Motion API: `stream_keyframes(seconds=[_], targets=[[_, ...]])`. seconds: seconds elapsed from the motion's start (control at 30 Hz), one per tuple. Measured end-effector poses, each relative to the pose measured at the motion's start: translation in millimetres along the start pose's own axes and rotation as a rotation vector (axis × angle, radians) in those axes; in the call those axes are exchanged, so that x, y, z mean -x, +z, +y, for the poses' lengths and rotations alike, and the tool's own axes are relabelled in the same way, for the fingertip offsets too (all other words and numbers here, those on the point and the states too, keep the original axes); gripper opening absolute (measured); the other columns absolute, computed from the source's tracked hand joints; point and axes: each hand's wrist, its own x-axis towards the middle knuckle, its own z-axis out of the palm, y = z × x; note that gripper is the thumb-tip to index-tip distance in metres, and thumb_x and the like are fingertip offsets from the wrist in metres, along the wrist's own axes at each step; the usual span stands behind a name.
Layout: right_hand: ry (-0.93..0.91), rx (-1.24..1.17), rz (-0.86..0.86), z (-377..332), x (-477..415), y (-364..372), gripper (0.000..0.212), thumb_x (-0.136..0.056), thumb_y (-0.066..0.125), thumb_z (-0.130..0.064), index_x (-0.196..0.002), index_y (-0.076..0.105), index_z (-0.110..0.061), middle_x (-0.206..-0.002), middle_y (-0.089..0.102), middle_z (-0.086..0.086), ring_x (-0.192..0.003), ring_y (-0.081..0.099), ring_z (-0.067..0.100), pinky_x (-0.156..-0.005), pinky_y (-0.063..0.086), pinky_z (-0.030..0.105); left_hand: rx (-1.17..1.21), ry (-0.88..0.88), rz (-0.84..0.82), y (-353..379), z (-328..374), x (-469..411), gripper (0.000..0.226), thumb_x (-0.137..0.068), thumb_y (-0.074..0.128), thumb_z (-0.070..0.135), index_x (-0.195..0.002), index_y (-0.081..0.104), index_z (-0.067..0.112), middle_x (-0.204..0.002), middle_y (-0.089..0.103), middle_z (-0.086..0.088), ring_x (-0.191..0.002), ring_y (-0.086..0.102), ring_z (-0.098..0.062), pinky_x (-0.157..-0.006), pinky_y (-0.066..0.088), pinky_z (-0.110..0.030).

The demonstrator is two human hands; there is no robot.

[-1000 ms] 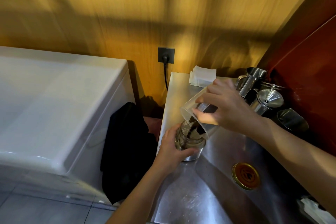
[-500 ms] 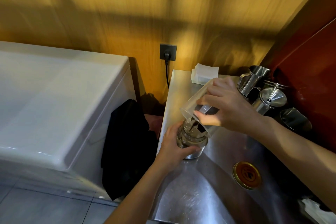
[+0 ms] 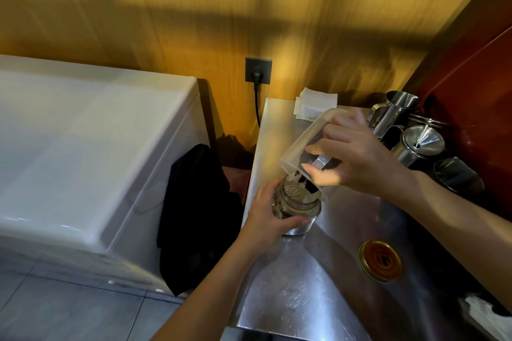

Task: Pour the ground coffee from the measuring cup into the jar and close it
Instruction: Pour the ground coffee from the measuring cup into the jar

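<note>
Right hand (image 3: 357, 158) fingers clamped on tipped cup (image 3: 302, 147), lip over jar (image 3: 297, 202) mouth. Left hand (image 3: 267, 213) wrapped round jar on counter (image 3: 318, 285).

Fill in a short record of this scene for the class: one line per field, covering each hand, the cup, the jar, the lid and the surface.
left hand: wrapped round the jar, steadying it
right hand: gripping the cup by its handle
cup: clear plastic, tipped mouth-down over the jar
coffee: dark grounds at the cup's lip, falling into the jar
jar: glass, upright, open
lid: gold, flat on the counter, apart from the jar
counter: steel
</note>
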Motion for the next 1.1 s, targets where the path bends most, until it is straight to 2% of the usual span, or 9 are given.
stream_keyframes(seconds=[0.07,0.23,0.4,0.53,0.67,0.8,0.93,1.1], targets=[[-0.003,-0.010,-0.001,0.6,0.4,-0.3,0.031,-0.076,0.060,-0.026,-0.066,0.065,0.003,-0.060,0.058,0.015,-0.063,0.055,0.031,-0.062,0.043,0.049,-0.007,-0.005,-0.006,-0.1,-1.1,-0.4,0.086,-0.055,0.080,0.049,-0.129,0.037,0.042,-0.117,0.038,0.028,-0.117,0.040,-0.004,-0.099,0.032,-0.020],[-0.018,-0.017,-0.008,0.7,-1.1,0.2,0.032,-0.076,0.060,-0.026,-0.065,0.065,0.004,-0.060,0.059,0.015,-0.064,0.056,0.032,-0.063,0.040,0.046,-0.012,-0.009,-0.009,-1.3,-3.2,-0.9,0.083,-0.058,0.083,0.044,-0.126,0.035,0.045,-0.115,0.035,0.035,-0.115,0.039,0.000,-0.090,0.027,-0.006],[-0.038,-0.012,0.011,2.0,-1.6,0.9,0.030,-0.075,0.061,-0.025,-0.065,0.065,0.003,-0.057,0.057,0.013,-0.063,0.055,0.030,-0.062,0.040,0.045,0.001,-0.009,-0.009,-2.1,-2.9,-2.2,0.081,-0.059,0.084,0.041,-0.125,0.037,0.045,-0.117,0.039,0.031,-0.113,0.042,0.004,-0.091,0.029,-0.005],[-0.042,0.004,0.013,0.8,0.4,1.9,0.029,-0.075,0.062,-0.025,-0.067,0.065,0.003,-0.060,0.058,0.014,-0.065,0.056,0.031,-0.063,0.042,0.047,0.010,0.002,-0.007,-1.8,-2.8,-1.8,0.080,-0.060,0.085,0.037,-0.124,0.038,0.044,-0.120,0.043,0.019,-0.117,0.043,-0.005,-0.096,0.032,-0.015],[-0.051,0.006,0.016,0.3,0.8,2.9,0.028,-0.075,0.063,-0.024,-0.067,0.065,0.003,-0.060,0.058,0.013,-0.064,0.055,0.031,-0.064,0.036,0.042,0.012,0.013,0.000,-1.9,-1.6,-1.8,0.077,-0.059,0.084,0.037,-0.117,0.037,0.051,-0.118,0.044,0.019,-0.117,0.044,-0.007,-0.097,0.035,-0.017],[-0.026,-0.003,0.011,1.0,0.4,2.4,0.026,-0.074,0.065,-0.022,-0.065,0.064,0.003,-0.058,0.056,0.012,-0.062,0.054,0.030,-0.066,0.030,0.037,0.010,0.006,-0.007,-2.1,-1.1,-1.4,0.078,-0.060,0.085,0.037,-0.123,0.039,0.045,-0.118,0.044,0.022,-0.117,0.043,-0.006,-0.096,0.033,-0.015],[-0.022,-0.017,-0.003,0.7,0.0,1.7,0.027,-0.074,0.065,-0.023,-0.066,0.065,0.003,-0.057,0.054,0.013,-0.061,0.051,0.029,-0.063,0.036,0.042,0.008,-0.002,-0.015,-2.4,0.4,-1.0,0.082,-0.059,0.084,0.042,-0.129,0.040,0.039,-0.128,0.046,0.009,-0.122,0.043,-0.011,-0.104,0.037,-0.030],[-0.012,0.001,0.004,-1.2,1.0,0.7,0.026,-0.075,0.062,-0.022,-0.067,0.065,0.003,-0.057,0.053,0.012,-0.060,0.051,0.029,-0.063,0.035,0.041,0.005,-0.001,-0.018,-3.8,3.8,0.0,0.078,-0.057,0.081,0.047,-0.124,0.039,0.048,-0.127,0.045,0.011,-0.122,0.043,-0.010,-0.107,0.038,-0.038]])
